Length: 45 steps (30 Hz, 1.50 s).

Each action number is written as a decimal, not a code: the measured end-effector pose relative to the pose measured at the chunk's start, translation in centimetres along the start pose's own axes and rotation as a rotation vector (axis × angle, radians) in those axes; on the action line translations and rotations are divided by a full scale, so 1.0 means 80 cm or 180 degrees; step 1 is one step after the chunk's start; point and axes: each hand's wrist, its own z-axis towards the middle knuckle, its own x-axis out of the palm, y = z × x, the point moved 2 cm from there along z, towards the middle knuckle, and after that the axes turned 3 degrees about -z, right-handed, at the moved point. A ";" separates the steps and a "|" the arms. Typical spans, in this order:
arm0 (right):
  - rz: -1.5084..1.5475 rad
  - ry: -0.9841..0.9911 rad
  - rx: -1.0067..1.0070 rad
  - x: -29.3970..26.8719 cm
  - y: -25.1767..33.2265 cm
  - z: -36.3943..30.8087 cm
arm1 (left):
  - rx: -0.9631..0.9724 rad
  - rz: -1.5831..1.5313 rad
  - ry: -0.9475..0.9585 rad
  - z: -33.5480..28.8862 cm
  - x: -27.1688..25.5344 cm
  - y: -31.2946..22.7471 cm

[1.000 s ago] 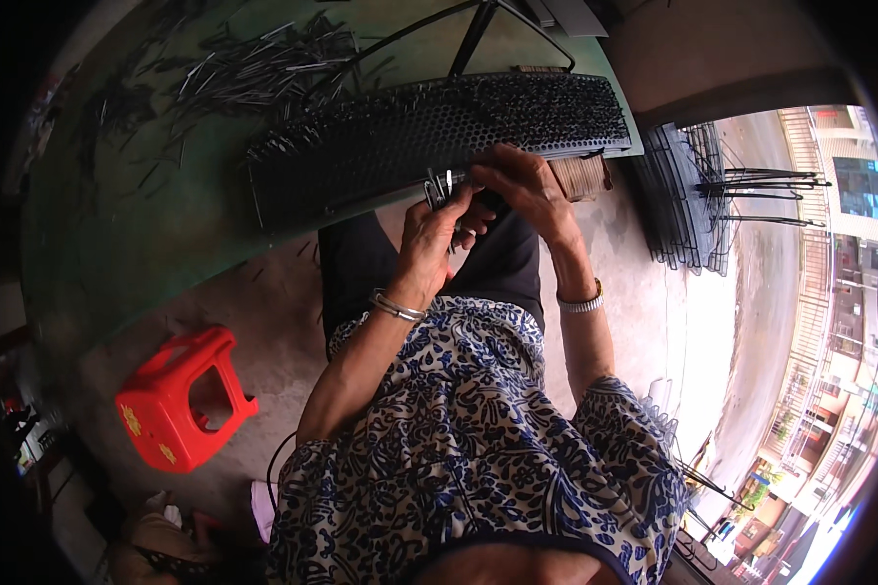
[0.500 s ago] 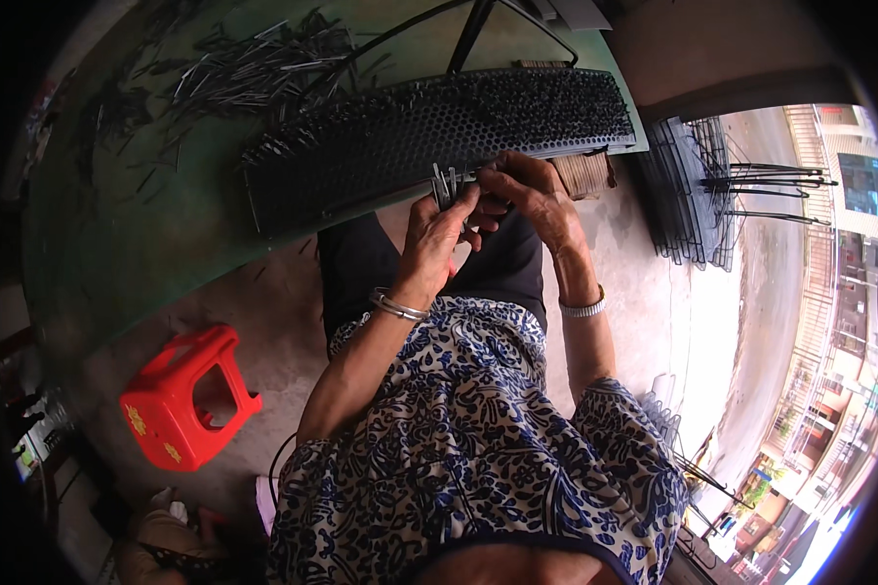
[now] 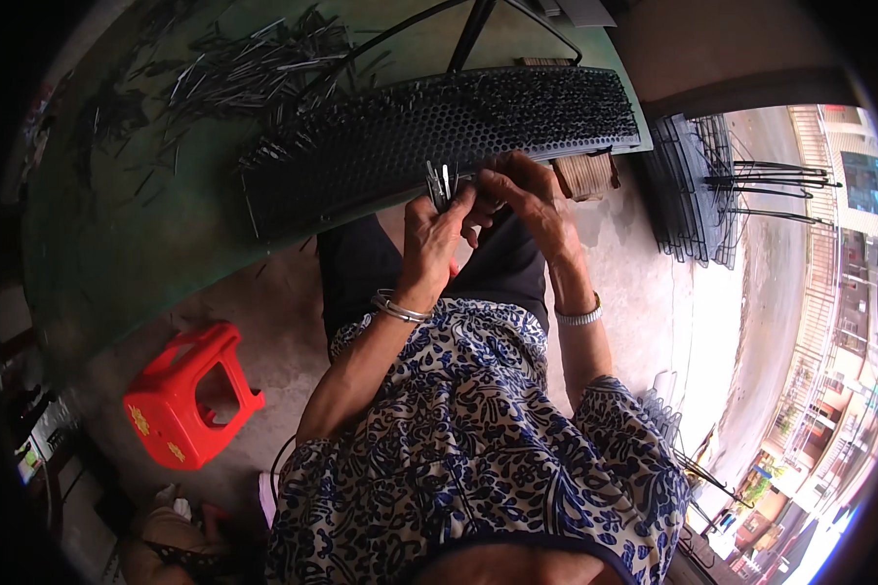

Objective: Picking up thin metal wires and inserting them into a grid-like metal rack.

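My left hand (image 3: 433,239) is closed around a small bundle of thin metal strips (image 3: 441,179), whose bright ends stick up past the thumb. Close beside it, on the right, my right hand (image 3: 541,207) has its fingers bent together by the front edge of a long black perforated panel (image 3: 400,146). What those fingertips hold, if anything, is too small and dark to tell. Many holes along the panel's right part and back edge have dark strips standing in them; its middle and front left show bare holes.
The panel lies on a green table (image 3: 166,258), with a pile of loose strips (image 3: 254,73) behind it. A brown block (image 3: 587,177) sits under its right end. Wire racks (image 3: 693,195) stand at right, a red plastic stool (image 3: 180,419) on the floor at left.
The strip bundle in my left hand has shifted slightly left and its ends have changed angle. My right hand stays at the panel's edge, its fingers moved a little.
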 end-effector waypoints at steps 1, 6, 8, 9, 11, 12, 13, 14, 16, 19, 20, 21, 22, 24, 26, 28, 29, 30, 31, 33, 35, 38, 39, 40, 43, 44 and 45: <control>0.0052 0.0083 0.0044 0.002 0.001 -0.001 | 0.0006 0.0065 0.0030 -0.001 0.000 -0.002; 0.0016 -0.0010 0.0029 -0.002 -0.008 0.000 | 0.0221 0.0083 0.0144 -0.001 0.000 0.000; -0.0058 -0.0038 0.0021 -0.002 -0.009 0.000 | 0.0166 0.0074 0.0196 0.003 -0.001 0.005; 0.0014 -0.0032 -0.0013 -0.003 -0.011 0.000 | 0.0168 0.0074 0.0196 0.004 -0.003 0.007; 0.0086 -0.0031 -0.0042 -0.006 -0.010 -0.001 | -0.0013 0.0512 0.0204 0.004 -0.008 0.005; -0.0135 -0.0007 -0.0203 -0.008 -0.006 -0.002 | -0.0015 0.0512 0.0205 0.002 -0.006 0.005; -0.0357 0.0014 -0.0365 -0.009 -0.004 -0.003 | 0.0062 0.0366 0.0198 -0.001 -0.001 -0.002; -0.0356 0.0012 -0.0364 -0.009 -0.005 -0.003 | 0.0139 0.0219 0.0189 -0.003 0.002 -0.006; -0.0181 -0.0428 -0.0503 -0.012 -0.005 -0.002 | -0.0029 0.0074 0.0119 0.004 -0.003 -0.006; -0.1199 -0.1412 -0.1011 -0.018 0.012 0.002 | -0.0207 -0.0099 -0.0036 0.014 -0.009 -0.004; -0.1161 -0.1700 -0.1128 -0.021 0.011 0.009 | -0.0235 -0.0076 0.0021 0.015 -0.007 -0.004; -0.1169 -0.1710 -0.1128 -0.024 0.007 0.017 | -0.0262 -0.0053 0.0077 0.016 -0.006 -0.004; -0.1434 -0.1890 -0.1427 -0.025 0.005 0.024 | -0.0259 -0.0053 0.0070 0.017 -0.006 -0.002; -0.1697 -0.2060 -0.1730 -0.026 0.000 0.035 | -0.0545 -0.0720 0.0215 0.019 -0.004 0.006; -0.1772 -0.2130 -0.1869 -0.024 0.000 0.041 | -0.0507 -0.0912 0.0271 0.022 -0.008 0.016; -0.1955 -0.2131 -0.1996 -0.025 -0.002 0.048 | -0.0472 -0.1099 0.0332 0.024 -0.010 0.023; -0.2134 -0.2143 -0.2121 -0.025 -0.003 0.050 | -0.0486 -0.1232 0.0313 0.024 -0.011 0.025; -0.2136 -0.2141 -0.2119 -0.026 -0.005 0.049 | -0.0499 -0.1364 0.0295 0.024 -0.011 0.027; -0.2189 -0.2135 -0.2084 -0.026 -0.004 0.048 | -0.0503 -0.1366 0.0294 0.023 -0.011 0.026; -0.2244 -0.2128 -0.2044 -0.026 -0.002 0.046 | -0.0490 -0.1341 0.0178 0.021 -0.012 0.024; -0.2315 -0.2094 -0.2167 -0.023 0.001 0.046 | -0.0487 -0.1380 0.0209 0.021 -0.014 0.025; -0.2477 -0.2050 -0.2105 -0.027 -0.003 0.050 | -0.0520 -0.1397 0.0252 0.017 -0.010 0.021; -0.2480 -0.2053 -0.2105 -0.028 -0.004 0.050 | -0.0550 -0.1374 0.0258 0.016 -0.008 0.019; -0.2569 -0.1958 -0.2067 -0.028 -0.004 0.051 | -0.0545 -0.1374 0.0251 0.015 -0.009 0.019; -0.2616 -0.1796 -0.2091 -0.024 -0.008 0.051 | -0.0585 -0.1338 0.0237 0.013 -0.009 0.016; -0.2578 -0.1734 -0.2149 -0.023 -0.008 0.051 | -0.0578 -0.1210 0.0213 0.012 -0.008 0.013; -0.2581 -0.1742 -0.2151 -0.023 -0.008 0.050 | -0.0571 -0.1082 0.0190 0.011 -0.007 0.011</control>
